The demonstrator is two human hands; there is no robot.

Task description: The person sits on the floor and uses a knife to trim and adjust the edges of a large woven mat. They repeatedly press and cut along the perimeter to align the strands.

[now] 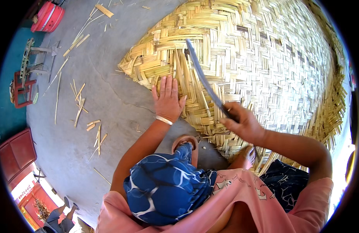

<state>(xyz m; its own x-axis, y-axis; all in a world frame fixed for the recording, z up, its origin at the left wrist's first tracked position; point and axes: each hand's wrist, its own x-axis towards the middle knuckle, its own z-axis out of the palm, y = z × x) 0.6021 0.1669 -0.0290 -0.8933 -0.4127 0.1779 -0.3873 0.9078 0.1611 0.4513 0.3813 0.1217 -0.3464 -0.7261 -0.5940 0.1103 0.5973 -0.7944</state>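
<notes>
A large woven mat (261, 50) of split, straw-coloured strips spreads over the floor in front of me. My left hand (168, 99) lies flat on the mat's left edge, fingers stretched out, beside some lengthwise strips (182, 72). In my right hand (244, 123) is the dark handle of a long, slightly curved knife (202, 75). Its blade points up and to the left, above the weave; whether it touches the strips I cannot tell. The mat's edge near my feet ends in loose strip ends.
Cut strip pieces (79, 110) lie scattered on the grey floor (121, 116) to the left. A red bucket (49, 17), a small red stool (24, 91) and a wooden bench (36, 58) stand farther left. At lower left, another person's legs (67, 215) show near a doorway.
</notes>
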